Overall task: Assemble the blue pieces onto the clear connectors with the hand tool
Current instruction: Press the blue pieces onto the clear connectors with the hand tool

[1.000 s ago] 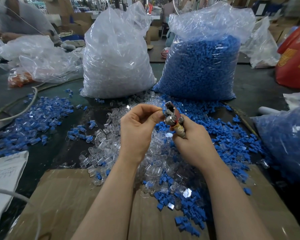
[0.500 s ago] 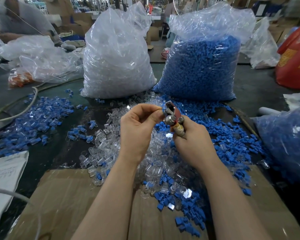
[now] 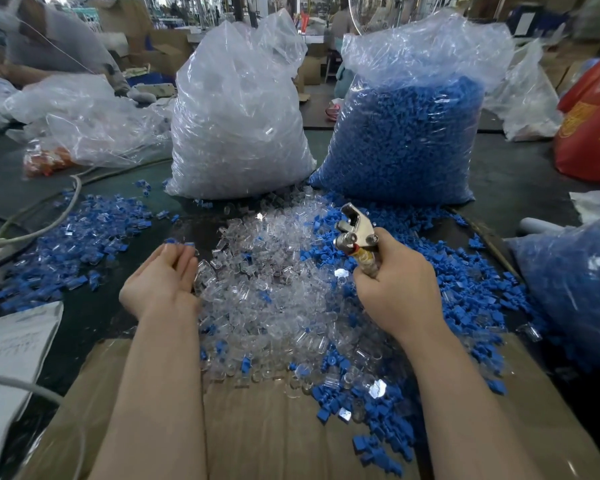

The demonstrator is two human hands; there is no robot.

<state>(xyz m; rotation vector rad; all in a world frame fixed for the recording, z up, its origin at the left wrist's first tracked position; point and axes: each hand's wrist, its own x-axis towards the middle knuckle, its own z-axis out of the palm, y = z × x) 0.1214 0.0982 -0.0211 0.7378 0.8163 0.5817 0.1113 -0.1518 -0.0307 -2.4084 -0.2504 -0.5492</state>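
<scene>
My right hand [image 3: 395, 289] grips the metal hand tool [image 3: 355, 235] by its handle, jaws pointing up and away, above the heap of clear connectors [image 3: 274, 296]. Loose blue pieces [image 3: 458, 271] spread to the right of that heap. My left hand [image 3: 163, 278] has come away to the left, its fingers nearly straight. A small blue-and-clear piece [image 3: 180, 242] lies right at its fingertips; whether the fingers touch it is unclear. Joined blue-and-clear pieces [image 3: 66, 244] lie in a pile further left.
A big bag of clear connectors [image 3: 236, 116] and one of blue pieces [image 3: 406, 133] stand behind the heaps. Another blue bag [image 3: 575, 289] lies at the right, a red bag [image 3: 593, 126] beyond. Cardboard [image 3: 257, 427] covers the near edge. Cable [image 3: 32, 233] and paper [image 3: 11, 348] lie left.
My left hand has left the tool's jaws and swung left and down with its fingers straightened, a blue-and-clear piece at their tips. My right hand with the tool has shifted slightly right.
</scene>
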